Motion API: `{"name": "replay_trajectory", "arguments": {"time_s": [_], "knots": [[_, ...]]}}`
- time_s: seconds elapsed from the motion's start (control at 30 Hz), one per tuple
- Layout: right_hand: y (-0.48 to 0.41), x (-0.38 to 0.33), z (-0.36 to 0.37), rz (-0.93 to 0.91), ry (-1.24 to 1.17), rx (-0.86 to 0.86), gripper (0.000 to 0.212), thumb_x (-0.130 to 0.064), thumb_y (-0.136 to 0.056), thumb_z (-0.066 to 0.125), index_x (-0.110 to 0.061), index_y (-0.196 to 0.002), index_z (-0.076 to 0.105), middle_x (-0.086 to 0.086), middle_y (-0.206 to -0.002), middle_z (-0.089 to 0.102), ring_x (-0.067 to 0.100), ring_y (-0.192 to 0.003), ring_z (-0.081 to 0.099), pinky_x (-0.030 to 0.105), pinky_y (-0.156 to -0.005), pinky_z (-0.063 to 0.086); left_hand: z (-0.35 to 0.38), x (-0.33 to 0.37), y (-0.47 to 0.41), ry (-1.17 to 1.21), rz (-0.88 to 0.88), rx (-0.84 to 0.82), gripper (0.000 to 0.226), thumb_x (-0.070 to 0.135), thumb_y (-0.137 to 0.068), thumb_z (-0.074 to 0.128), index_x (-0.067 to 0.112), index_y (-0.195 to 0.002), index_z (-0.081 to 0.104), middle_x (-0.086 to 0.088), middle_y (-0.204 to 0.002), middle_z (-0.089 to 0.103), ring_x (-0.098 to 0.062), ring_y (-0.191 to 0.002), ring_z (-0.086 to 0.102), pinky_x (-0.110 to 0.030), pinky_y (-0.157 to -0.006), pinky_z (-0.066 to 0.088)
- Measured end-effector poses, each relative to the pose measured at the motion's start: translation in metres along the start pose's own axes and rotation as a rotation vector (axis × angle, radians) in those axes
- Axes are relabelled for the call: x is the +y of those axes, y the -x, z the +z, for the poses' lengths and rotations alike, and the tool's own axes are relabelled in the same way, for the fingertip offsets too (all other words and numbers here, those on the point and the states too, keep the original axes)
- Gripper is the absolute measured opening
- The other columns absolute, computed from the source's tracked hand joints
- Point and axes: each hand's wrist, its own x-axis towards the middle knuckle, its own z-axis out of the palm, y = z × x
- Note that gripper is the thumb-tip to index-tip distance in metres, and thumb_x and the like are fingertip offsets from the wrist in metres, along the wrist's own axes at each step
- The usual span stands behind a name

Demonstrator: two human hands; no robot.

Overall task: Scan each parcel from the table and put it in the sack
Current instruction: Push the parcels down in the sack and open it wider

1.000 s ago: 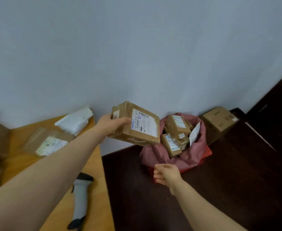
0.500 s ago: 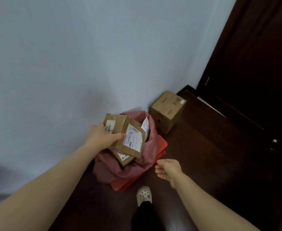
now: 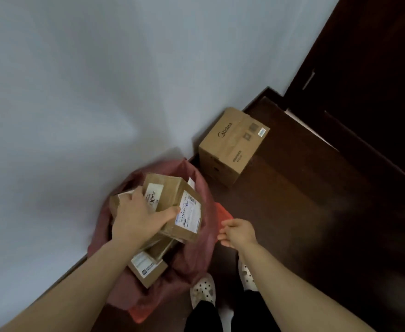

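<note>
A brown cardboard parcel [image 3: 175, 207] with white labels is gripped from above by my left hand [image 3: 139, 219], thumb across its front. It sits over the mouth of the dark red sack [image 3: 206, 192], which stands on the floor against the wall. Other labelled parcels lie inside, one of them [image 3: 147, 268] below my wrist. My right hand [image 3: 238, 232] hovers just right of the sack's edge with loosely curled fingers and holds nothing. The table and scanner are out of view.
A larger cardboard box [image 3: 232, 142] stands on the dark wooden floor [image 3: 316, 212] against the white wall, right of the sack. A dark door [image 3: 376, 80] fills the upper right. My feet in white perforated shoes [image 3: 202, 291] are beside the sack.
My view has swung from the table to the sack on the floor. My left hand has carried the parcel down into the sack's mouth. My right hand has stayed near the sack's right side.
</note>
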Motion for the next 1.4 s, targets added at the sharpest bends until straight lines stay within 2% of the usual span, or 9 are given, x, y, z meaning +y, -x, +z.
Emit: {"name": "replay_trajectory", "arguments": {"time_s": [0.2, 0.3, 0.43, 0.53, 0.63, 0.8, 0.97, 1.13, 1.4], "knots": [[-0.123, 0.011, 0.026, -0.035, 0.169, 0.022, 0.025, 0.006, -0.094, 0.042, -0.002, -0.103, 0.065, 0.012, -0.085, 0.061, 0.025, -0.076, 0.058, 0.024, -0.063, 0.046, 0.019, 0.000, -0.047, 0.126, 0.042, -0.024, 0.090, 0.077, -0.040, 0.069, 0.036, -0.118, 0.050, 0.004, -0.121, 0.050, -0.016, -0.114, 0.046, -0.040, -0.097, 0.044], [-0.159, 0.022, 0.040, -0.105, 0.336, -0.019, 0.025, -0.017, -0.094, 0.058, -0.020, -0.117, 0.066, 0.006, -0.105, 0.068, 0.024, -0.098, 0.064, 0.029, -0.083, 0.050, 0.028, -0.009, -0.064, 0.186, -0.019, -0.070, 0.098, 0.078, -0.035, 0.066, 0.037, -0.123, 0.052, 0.002, -0.121, 0.055, -0.021, -0.112, 0.054, -0.046, -0.095, 0.049], [-0.182, 0.027, 0.058, -0.052, 0.218, -0.115, 0.034, -0.041, -0.076, 0.075, -0.034, -0.106, 0.063, -0.007, -0.086, 0.067, 0.012, -0.074, 0.065, 0.027, -0.065, 0.054, 0.036, -0.016, -0.076, 0.277, -0.066, -0.104, 0.094, 0.076, -0.035, 0.067, 0.039, -0.120, 0.052, 0.004, -0.122, 0.055, -0.019, -0.108, 0.058, -0.044, -0.092, 0.052], [-0.192, 0.026, 0.065, 0.071, 0.089, -0.163, 0.037, -0.017, -0.084, 0.072, -0.014, -0.119, 0.060, 0.007, -0.082, 0.068, 0.014, -0.055, 0.064, 0.023, -0.045, 0.049, 0.039, -0.017, -0.079, 0.318, -0.082, -0.113, 0.074, 0.078, -0.033, 0.072, 0.044, -0.096, 0.052, 0.011, -0.112, 0.057, -0.013, -0.100, 0.059, -0.031, -0.079, 0.053], [-0.193, 0.020, 0.059, 0.095, 0.088, -0.103, 0.031, -0.010, -0.085, 0.070, -0.008, -0.116, 0.063, 0.006, -0.076, 0.067, 0.017, -0.060, 0.064, 0.021, -0.041, 0.048, 0.040, -0.019, -0.082, 0.280, -0.110, -0.098, 0.100, 0.078, -0.030, 0.067, 0.039, -0.121, 0.049, 0.008, -0.122, 0.052, -0.016, -0.108, 0.054, -0.031, -0.084, 0.050], [-0.176, 0.007, 0.031, 0.019, 0.120, 0.123, 0.029, -0.026, -0.093, 0.063, -0.004, -0.111, 0.069, 0.012, -0.094, 0.069, 0.027, -0.085, 0.065, 0.033, -0.080, 0.056, 0.036, -0.018, -0.081, 0.243, -0.151, -0.089, 0.131, 0.080, -0.028, 0.063, 0.028, -0.145, 0.033, -0.002, -0.141, 0.042, -0.023, -0.124, 0.046, -0.044, -0.102, 0.043], [-0.137, -0.021, 0.012, -0.011, 0.029, 0.127, 0.023, -0.025, -0.098, 0.053, -0.009, -0.113, 0.058, 0.013, -0.103, 0.064, 0.027, -0.090, 0.062, 0.042, -0.084, 0.053, 0.036, -0.012, -0.068, 0.239, -0.169, -0.083, 0.125, 0.077, -0.037, 0.071, 0.025, -0.144, 0.032, -0.005, -0.141, 0.041, -0.026, -0.127, 0.044, -0.049, -0.103, 0.042], [-0.092, -0.054, 0.003, 0.264, -0.126, -0.125, 0.047, -0.036, -0.072, 0.084, -0.006, -0.099, 0.058, 0.017, -0.099, 0.067, 0.032, -0.090, 0.067, 0.040, -0.072, 0.057, 0.043, -0.002, -0.053, 0.130, -0.115, 0.066, 0.109, 0.063, -0.053, 0.078, 0.022, -0.144, 0.034, -0.009, -0.139, 0.034, -0.027, -0.127, 0.039, -0.040, -0.102, 0.037], [-0.058, -0.096, -0.005, 0.173, -0.189, -0.339, 0.043, 0.006, -0.073, 0.067, -0.004, -0.114, 0.065, 0.020, -0.113, 0.068, 0.035, -0.097, 0.066, 0.041, -0.074, 0.056, 0.057, 0.009, -0.037, 0.027, -0.097, -0.003, 0.116, 0.061, -0.056, 0.080, 0.016, -0.147, 0.023, -0.011, -0.142, 0.029, -0.029, -0.131, 0.032, -0.041, -0.108, 0.033]]}}
